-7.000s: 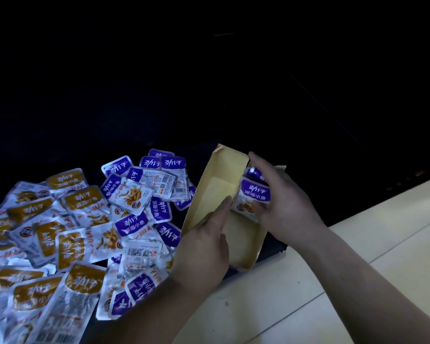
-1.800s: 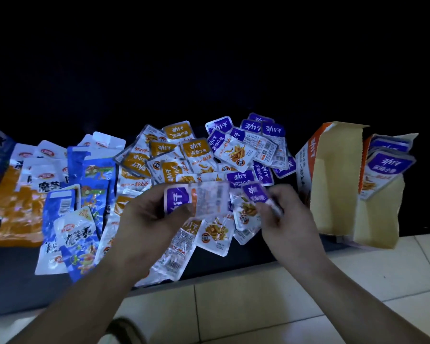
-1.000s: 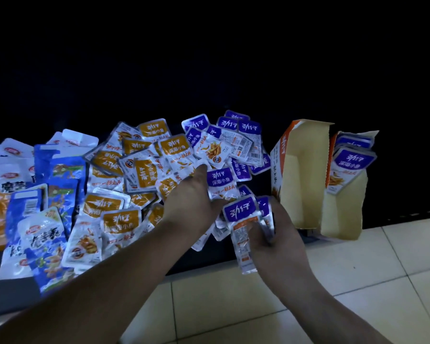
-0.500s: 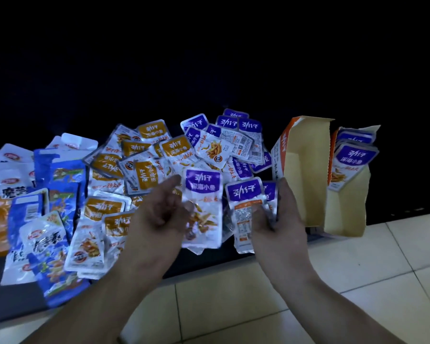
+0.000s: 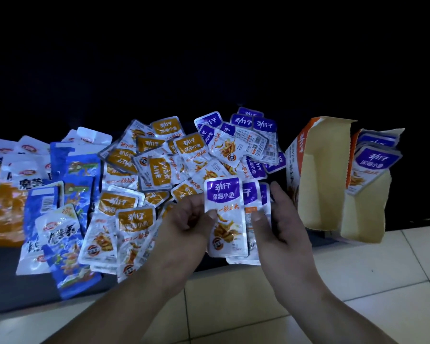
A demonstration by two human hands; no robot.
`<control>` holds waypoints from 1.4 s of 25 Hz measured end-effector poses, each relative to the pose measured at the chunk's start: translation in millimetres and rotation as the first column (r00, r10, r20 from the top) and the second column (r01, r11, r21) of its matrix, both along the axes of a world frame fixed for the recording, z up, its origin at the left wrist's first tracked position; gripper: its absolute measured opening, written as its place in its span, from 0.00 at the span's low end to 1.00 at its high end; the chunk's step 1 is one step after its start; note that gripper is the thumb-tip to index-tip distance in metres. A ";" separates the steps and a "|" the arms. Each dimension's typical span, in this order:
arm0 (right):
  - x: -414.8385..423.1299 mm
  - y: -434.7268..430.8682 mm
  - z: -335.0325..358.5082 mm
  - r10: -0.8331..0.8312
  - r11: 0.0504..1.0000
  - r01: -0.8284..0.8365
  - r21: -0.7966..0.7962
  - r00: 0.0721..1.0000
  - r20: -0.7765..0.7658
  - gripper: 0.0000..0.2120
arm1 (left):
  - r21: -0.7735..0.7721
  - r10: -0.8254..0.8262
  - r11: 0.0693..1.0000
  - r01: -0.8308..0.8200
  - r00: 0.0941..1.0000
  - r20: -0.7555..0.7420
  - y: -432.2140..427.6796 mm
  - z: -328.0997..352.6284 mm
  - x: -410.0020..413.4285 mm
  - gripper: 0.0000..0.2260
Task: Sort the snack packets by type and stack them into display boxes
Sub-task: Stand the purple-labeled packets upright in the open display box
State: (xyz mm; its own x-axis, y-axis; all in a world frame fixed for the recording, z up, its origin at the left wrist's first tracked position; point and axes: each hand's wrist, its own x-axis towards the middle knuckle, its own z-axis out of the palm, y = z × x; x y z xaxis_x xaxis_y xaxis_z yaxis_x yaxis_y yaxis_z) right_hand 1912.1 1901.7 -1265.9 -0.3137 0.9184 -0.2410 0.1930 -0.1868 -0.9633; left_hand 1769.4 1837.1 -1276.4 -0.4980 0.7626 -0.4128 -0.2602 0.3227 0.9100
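My left hand [image 5: 184,227] pinches a purple-topped snack packet [image 5: 225,217] by its left edge and lays it over a small stack of purple packets [image 5: 257,207] that my right hand [image 5: 281,224] grips. Both hands hover above the near edge of the dark surface [image 5: 35,289]. To the right a torn cardboard display box [image 5: 320,180] stands open, with purple packets [image 5: 374,165] upright in its far side. Loose purple packets [image 5: 248,135] lie behind my hands and gold-topped packets [image 5: 157,160] lie left of them.
Blue packets [image 5: 67,229] and white-and-orange packets [image 5: 8,180] lie at the far left of the surface. Pale tiled floor [image 5: 358,281] runs along the near side. Everything behind the packets is dark.
My left hand picked a purple packet from the pile and has brought it right, onto the stack held in my right hand. The box has not moved.
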 end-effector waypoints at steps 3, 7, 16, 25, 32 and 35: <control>3.1 8.6 2.3 -0.003 1.000 0.003 0.004 0.999 0.038 0.30 | -0.005 0.039 0.999 -0.038 0.986 0.160 -0.5 -6.4 -10.0 0.06; 7.0 14.9 1.7 -0.029 0.998 0.026 0.055 0.998 0.048 0.30 | 0.002 0.045 0.999 -0.046 0.983 0.181 0.6 -3.4 -13.7 0.10; -4.7 2.9 -4.5 0.078 0.991 -0.098 0.094 0.978 0.194 0.30 | 0.063 0.060 0.994 -0.084 0.948 0.312 5.3 6.5 -7.4 0.11; -3.5 13.8 -4.9 -0.014 1.000 0.014 -0.001 0.996 0.089 0.33 | 0.005 0.237 0.971 -0.237 0.970 0.047 2.2 1.0 -16.3 0.12; -13.9 1.3 -18.3 0.007 0.970 0.003 -0.243 0.999 0.043 0.21 | -0.083 0.179 0.984 -0.159 0.863 0.472 8.8 4.0 -1.4 0.12; -8.0 5.2 -16.4 0.056 0.969 -0.015 -0.247 0.986 0.160 0.31 | -0.180 0.324 0.945 -0.273 0.860 0.394 3.1 -5.2 -17.5 0.06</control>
State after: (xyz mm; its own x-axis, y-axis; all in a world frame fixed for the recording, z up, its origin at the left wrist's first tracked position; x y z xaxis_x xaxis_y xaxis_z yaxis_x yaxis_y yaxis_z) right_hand 1904.1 1906.9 -1282.3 -0.2824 0.8144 -0.5069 0.3553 -0.4021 -0.8439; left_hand 1751.9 1840.2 -1281.6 -0.4593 0.5399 -0.7054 -0.7036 0.2636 0.6599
